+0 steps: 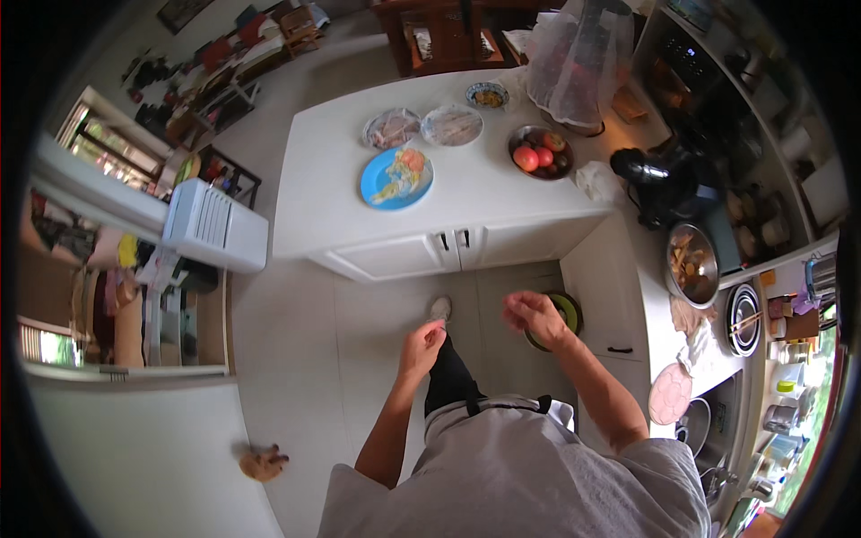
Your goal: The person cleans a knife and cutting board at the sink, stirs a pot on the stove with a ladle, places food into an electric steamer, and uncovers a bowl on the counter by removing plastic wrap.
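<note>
My left hand (422, 346) hangs above the floor in front of my body, fingers loosely curled, and holds nothing I can make out. To its right, my right hand (536, 319) is raised with bent fingers, partly over a green bin (569, 311) on the floor; no object shows in it. Beyond both hands stands a white counter (323, 202). On it are a blue plate (377, 176) with food scraps, two plastic-covered dishes (392, 128) (453, 126), a small patterned bowl (487, 95) with food, and a metal bowl (540, 153) holding red fruit.
The right counter bears a steel bowl of peelings (693, 264), stacked dishes with chopsticks (743, 319), cloths (699, 346) and a pink mat (670, 393) by the sink (723, 417). A white appliance (215, 225) stands left. A small brown animal (264, 463) lies on the floor.
</note>
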Demonstrator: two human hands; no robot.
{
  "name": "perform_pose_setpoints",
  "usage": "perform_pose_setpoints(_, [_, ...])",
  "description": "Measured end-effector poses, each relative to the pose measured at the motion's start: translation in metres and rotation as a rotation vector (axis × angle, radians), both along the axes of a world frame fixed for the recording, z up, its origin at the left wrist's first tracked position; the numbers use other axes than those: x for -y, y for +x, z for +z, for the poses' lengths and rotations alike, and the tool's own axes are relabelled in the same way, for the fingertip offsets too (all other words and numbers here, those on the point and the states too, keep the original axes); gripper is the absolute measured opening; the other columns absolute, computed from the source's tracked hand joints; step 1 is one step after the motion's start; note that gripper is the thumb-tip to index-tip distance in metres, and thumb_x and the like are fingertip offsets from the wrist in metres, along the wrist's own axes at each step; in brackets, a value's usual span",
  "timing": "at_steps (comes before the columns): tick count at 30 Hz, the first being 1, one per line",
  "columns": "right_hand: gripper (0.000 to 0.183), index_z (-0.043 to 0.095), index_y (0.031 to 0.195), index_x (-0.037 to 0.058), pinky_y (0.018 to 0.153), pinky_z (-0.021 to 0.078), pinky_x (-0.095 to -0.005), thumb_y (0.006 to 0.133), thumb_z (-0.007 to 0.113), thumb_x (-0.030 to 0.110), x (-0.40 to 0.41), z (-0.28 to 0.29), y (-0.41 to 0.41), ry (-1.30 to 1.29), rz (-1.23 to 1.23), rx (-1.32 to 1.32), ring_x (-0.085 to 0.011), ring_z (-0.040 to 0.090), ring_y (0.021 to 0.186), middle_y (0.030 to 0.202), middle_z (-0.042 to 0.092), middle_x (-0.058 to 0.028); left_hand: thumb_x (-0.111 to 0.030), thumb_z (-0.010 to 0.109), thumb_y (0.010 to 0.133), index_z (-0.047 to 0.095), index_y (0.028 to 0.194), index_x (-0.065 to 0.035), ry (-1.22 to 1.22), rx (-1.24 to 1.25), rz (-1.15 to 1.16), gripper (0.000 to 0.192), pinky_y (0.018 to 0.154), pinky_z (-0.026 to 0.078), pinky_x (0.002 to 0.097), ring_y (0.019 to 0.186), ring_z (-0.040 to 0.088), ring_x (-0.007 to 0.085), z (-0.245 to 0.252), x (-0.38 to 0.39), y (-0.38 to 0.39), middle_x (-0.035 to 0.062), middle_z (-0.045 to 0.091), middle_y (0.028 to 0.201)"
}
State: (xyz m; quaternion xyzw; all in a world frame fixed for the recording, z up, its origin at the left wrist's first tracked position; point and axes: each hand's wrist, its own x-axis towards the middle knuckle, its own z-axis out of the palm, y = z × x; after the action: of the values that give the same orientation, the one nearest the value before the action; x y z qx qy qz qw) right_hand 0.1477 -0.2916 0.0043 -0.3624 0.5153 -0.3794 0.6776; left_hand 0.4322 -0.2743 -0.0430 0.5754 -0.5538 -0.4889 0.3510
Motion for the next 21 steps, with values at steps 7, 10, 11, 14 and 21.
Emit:
perform_pose_setpoints(7, [0.052,0.039,0.132,0.0002,0.084,0.0533,-0.0394,0.094,0.057,0.03,0.264,-0.035,0.065,-0.082,-0.508,0.218,-0.0304,0.063,0.097,0.117,0.055,-0.0214,-0.013,0.064,0.089,0.064,0.112,0.0013,-0.112,-0.013,-0.244,0.028,0.064,0.047,0.0258,0.068,0.057,0.0116,0.068,0.211,0.018,0.0095,0.065,0.08])
perform_pose_setpoints(10, [0.052,0.032,0.133,-0.0001,0.089,0.0532,-0.0428,0.095,0.056,0.026,0.349,-0.057,0.077,-0.038,-0.674,0.291,-0.0359,0.061,0.103,0.117,0.053,-0.0245,-0.014,0.064,0.09,0.064,0.113,0.0009,-0.059,-0.098,-0.28,0.028,0.063,0.047,0.0251,0.068,0.056,0.0108,0.078,0.255,0.035,0.0082,0.065,0.082])
perform_pose_setpoints(11, [0.049,0.032,0.132,0.0003,0.09,0.0534,-0.0427,0.096,0.054,0.024,0.366,-0.06,0.084,-0.035,-0.709,0.33,-0.0359,0.061,0.102,0.116,0.053,-0.0245,-0.015,0.064,0.09,0.064,0.113,0.0005,-0.011,-0.139,-0.268,0.027,0.062,0.047,0.0245,0.068,0.056,0.0103,0.079,0.264,0.04,0.0076,0.066,0.083])
perform_pose_setpoints(14, [0.038,0.035,0.126,-0.0029,0.091,0.0542,-0.0415,0.096,0.049,0.015,0.39,-0.061,0.095,-0.138,-0.743,0.301,-0.0355,0.062,0.102,0.116,0.053,-0.0244,-0.014,0.064,0.091,0.064,0.113,0.001,0.037,-0.133,-0.27,0.026,0.061,0.046,0.0234,0.068,0.056,0.0091,0.069,0.282,0.05,0.0067,0.066,0.082])
perform_pose_setpoints(21, [0.026,0.041,0.115,-0.0113,0.087,0.0579,-0.0365,0.093,0.042,0.002,0.39,-0.056,0.082,-0.037,-0.795,0.222,-0.0333,0.065,0.096,0.113,0.056,-0.0241,-0.014,0.062,0.092,0.063,0.114,0.0017,0.179,-0.255,-0.307,0.027,0.065,0.049,0.0227,0.07,0.059,0.0092,0.06,0.298,0.048,0.0054,0.065,0.08])
